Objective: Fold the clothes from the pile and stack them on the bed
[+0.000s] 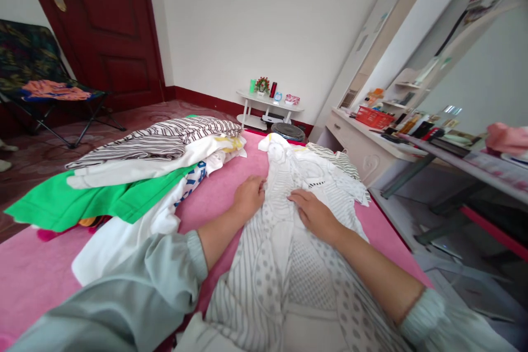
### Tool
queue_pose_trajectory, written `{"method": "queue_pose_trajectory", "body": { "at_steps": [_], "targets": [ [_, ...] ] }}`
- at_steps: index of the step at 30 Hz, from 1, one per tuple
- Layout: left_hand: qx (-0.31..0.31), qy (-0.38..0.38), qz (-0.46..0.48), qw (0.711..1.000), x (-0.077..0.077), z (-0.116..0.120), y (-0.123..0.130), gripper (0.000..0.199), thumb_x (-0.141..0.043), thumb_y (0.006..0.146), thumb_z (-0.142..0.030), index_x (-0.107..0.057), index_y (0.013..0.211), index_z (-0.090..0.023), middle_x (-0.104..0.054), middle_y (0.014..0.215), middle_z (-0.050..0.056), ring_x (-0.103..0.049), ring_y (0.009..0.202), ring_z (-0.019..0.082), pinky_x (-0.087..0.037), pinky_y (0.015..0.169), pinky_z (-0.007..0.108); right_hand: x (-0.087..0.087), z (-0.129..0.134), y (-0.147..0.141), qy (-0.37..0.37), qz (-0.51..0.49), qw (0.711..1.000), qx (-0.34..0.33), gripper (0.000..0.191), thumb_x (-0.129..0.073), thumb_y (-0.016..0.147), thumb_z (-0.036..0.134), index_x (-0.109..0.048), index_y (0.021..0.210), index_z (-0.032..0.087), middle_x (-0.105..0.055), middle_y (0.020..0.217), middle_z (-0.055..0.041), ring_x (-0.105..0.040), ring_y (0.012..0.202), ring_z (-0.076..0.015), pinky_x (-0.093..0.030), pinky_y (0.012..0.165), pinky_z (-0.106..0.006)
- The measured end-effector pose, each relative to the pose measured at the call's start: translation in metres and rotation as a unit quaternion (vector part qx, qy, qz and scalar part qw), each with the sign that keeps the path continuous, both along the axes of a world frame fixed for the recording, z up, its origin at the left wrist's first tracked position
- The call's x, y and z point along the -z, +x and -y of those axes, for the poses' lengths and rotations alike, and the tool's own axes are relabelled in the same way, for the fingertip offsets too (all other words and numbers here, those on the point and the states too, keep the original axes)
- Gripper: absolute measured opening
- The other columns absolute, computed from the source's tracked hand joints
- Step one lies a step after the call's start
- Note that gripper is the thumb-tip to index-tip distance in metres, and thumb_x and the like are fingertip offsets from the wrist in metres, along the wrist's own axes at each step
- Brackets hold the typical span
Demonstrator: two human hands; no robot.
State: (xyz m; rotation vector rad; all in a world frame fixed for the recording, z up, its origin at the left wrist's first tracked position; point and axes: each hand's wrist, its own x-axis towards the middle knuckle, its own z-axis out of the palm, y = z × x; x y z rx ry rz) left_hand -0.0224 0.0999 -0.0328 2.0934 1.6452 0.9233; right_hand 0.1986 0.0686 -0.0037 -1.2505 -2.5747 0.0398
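A long white garment with grey stripes and dots lies spread on the pink bed cover, its lower part running toward me. At its left edge, my left hand has its fingers curled and closed on the cloth; the fingertips are partly hidden. My right hand rests on top of the garment, fingers stretched toward the left and apart from the thumb. Just beyond that hand is a white top with a small black-striped mark near its neckline. A striped piece of cloth pokes out behind it.
To the left lies a pile with a brown-striped garment, a green garment and white shirts. A folding chair stands by the red door. A dressing table with a red basket borders the right side.
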Motion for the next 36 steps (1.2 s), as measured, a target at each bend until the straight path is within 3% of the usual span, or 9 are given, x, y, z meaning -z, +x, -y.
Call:
{"method": "queue_pose_trajectory", "body": {
  "at_steps": [3, 6, 10, 14, 20, 25, 28, 32, 36],
  "targets": [
    [0.045, -0.013, -0.016, 0.999, -0.002, 0.007, -0.007, 0.041, -0.053, 0.077, -0.011, -0.056, 0.117, -0.017, -0.058, 0.108, 0.006, -0.058, 0.095, 0.017, -0.045, 0.085, 0.027, -0.006, 0.022, -0.007, -0.026, -0.012, 0.999, 0.024, 0.045, -0.047, 0.073, 0.003, -0.058, 0.115, 0.016, -0.056, 0.119, -0.0116, -0.052, 0.112, -0.0226, -0.043, 0.097, -0.04],
    [0.126, -0.022, -0.028, 0.991, -0.004, 0.026, -0.023, 0.049, -0.064, 0.071, -0.015, -0.055, 0.12, -0.016, -0.057, 0.115, 0.007, -0.055, 0.105, 0.019, -0.043, 0.093, 0.028, -0.016, 0.052, -0.016, -0.046, -0.026, 0.998, -0.017, 0.042, -0.053, 0.074, 0.006, -0.059, 0.114, 0.018, -0.055, 0.122, -0.0124, -0.051, 0.113, -0.0241, -0.042, 0.098, -0.042],
    [0.251, -0.03, -0.012, 0.967, -0.014, 0.073, -0.056, 0.046, -0.072, 0.069, -0.019, -0.062, 0.113, -0.019, -0.049, 0.13, 0.008, -0.047, 0.12, 0.022, -0.035, 0.103, 0.031, -0.023, 0.098, -0.032, -0.062, -0.054, 0.991, -0.104, 0.038, -0.056, 0.077, 0.009, -0.061, 0.112, 0.023, -0.057, 0.121, -0.0081, -0.051, 0.112, -0.0223, -0.039, 0.098, -0.041],
    [0.285, -0.041, -0.039, 0.957, -0.038, 0.13, -0.082, 0.028, -0.068, 0.075, -0.018, -0.067, 0.101, -0.027, -0.045, 0.135, 0.003, -0.043, 0.124, 0.022, -0.033, 0.104, 0.031, -0.026, 0.132, -0.043, -0.08, -0.075, 0.982, -0.156, 0.039, -0.053, 0.079, 0.008, -0.06, 0.114, 0.026, -0.059, 0.116, -0.0053, -0.052, 0.107, -0.02, -0.04, 0.096, -0.037],
    [0.366, -0.024, -0.113, 0.924, -0.068, 0.169, -0.087, 0.006, -0.059, 0.083, -0.021, -0.063, 0.086, -0.023, -0.062, 0.097, 0.003, -0.056, 0.093, 0.018, -0.043, 0.084, 0.027, -0.024, 0.147, -0.046, -0.093, -0.071, 0.984, -0.135, 0.023, -0.047, 0.083, 0.008, -0.064, 0.093, 0.021, -0.063, 0.091, -0.0042, -0.054, 0.089, -0.0176, -0.041, 0.083, -0.033],
    [0.375, -0.006, -0.21, 0.903, -0.074, 0.151, -0.069, 0.02, -0.058, 0.082, -0.028, -0.057, 0.064, -0.02, -0.061, 0.069, 0.001, -0.056, 0.067, 0.016, -0.04, 0.063, 0.026, -0.028, 0.151, -0.038, -0.15, -0.097, 0.978, -0.104, 0.027, -0.052, 0.071, 0.002, -0.064, 0.087, 0.02, -0.063, 0.084, -0.0014, -0.055, 0.087, -0.0157, -0.04, 0.08, -0.028],
    [0.349, 0.002, -0.232, 0.908, -0.076, 0.125, -0.043, 0.019, -0.055, 0.082, -0.029, -0.061, 0.065, -0.021, -0.062, 0.064, 0.0, -0.057, 0.061, 0.016, -0.037, 0.056, 0.026, -0.032, 0.151, -0.032, -0.194, -0.14, 0.969, -0.067, 0.026, -0.055, 0.069, 0.004, -0.066, 0.085, 0.021, -0.063, 0.083, -0.0003, -0.056, 0.085, -0.0146, -0.041, 0.077, -0.026],
    [0.301, 0.048, -0.157, 0.94, -0.07, 0.071, 0.001, 0.024, -0.052, 0.084, -0.031, -0.066, 0.102, -0.022, -0.067, 0.1, 0.005, -0.062, 0.091, 0.022, -0.045, 0.077, 0.029, -0.027, 0.126, -0.009, -0.236, -0.231, 0.944, 0.019, 0.018, -0.053, 0.076, 0.013, -0.066, 0.086, 0.019, -0.065, 0.082, -0.0006, -0.058, 0.077, -0.0133, -0.044, 0.073, -0.024],
    [0.274, 0.053, -0.094, 0.956, -0.042, 0.014, 0.031, 0.05, -0.05, 0.086, -0.034, -0.047, 0.132, -0.015, -0.049, 0.136, 0.012, -0.05, 0.119, 0.025, -0.04, 0.099, 0.033, -0.007, 0.069, 0.052, -0.136, -0.266, 0.94, 0.168, 0.018, -0.05, 0.078, 0.023, -0.065, 0.088, 0.018, -0.066, 0.088, -0.004, -0.06, 0.08, -0.0168, -0.047, 0.072, -0.028]
  ]
}}
